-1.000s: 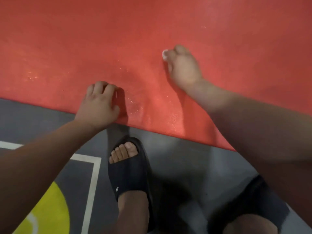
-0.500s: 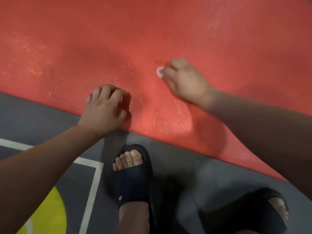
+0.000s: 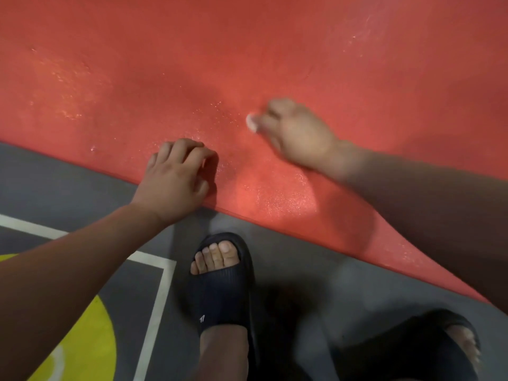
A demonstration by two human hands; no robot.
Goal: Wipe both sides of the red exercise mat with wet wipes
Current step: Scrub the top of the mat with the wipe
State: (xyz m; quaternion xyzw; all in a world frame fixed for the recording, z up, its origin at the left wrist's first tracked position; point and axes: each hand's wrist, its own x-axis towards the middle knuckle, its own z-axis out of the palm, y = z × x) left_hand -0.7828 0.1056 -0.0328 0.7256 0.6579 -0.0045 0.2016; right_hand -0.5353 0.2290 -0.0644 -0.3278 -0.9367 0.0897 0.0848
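The red exercise mat [image 3: 192, 64] fills the upper part of the head view, its near edge running from the left down to the lower right. Wet streaks glisten on it near the edge. My right hand [image 3: 298, 134] lies on the mat with curled fingers gripping a small white wet wipe [image 3: 251, 122]; only a bit of the wipe shows at the fingertips. My left hand [image 3: 176, 182] rests on the mat's near edge with fingers curled, pressing down and holding nothing that I can see.
Grey floor [image 3: 316, 270] with a white line [image 3: 154, 298] and a yellow painted patch [image 3: 79, 350] lies below the mat. My feet in black slides stand close to the mat edge, one [image 3: 220, 284] at centre, the other [image 3: 428, 350] at the lower right.
My right hand with the wipe has slid toward me and slightly left across the mat. The left hand stays on the edge. The view has shifted, bringing the second slide into sight.
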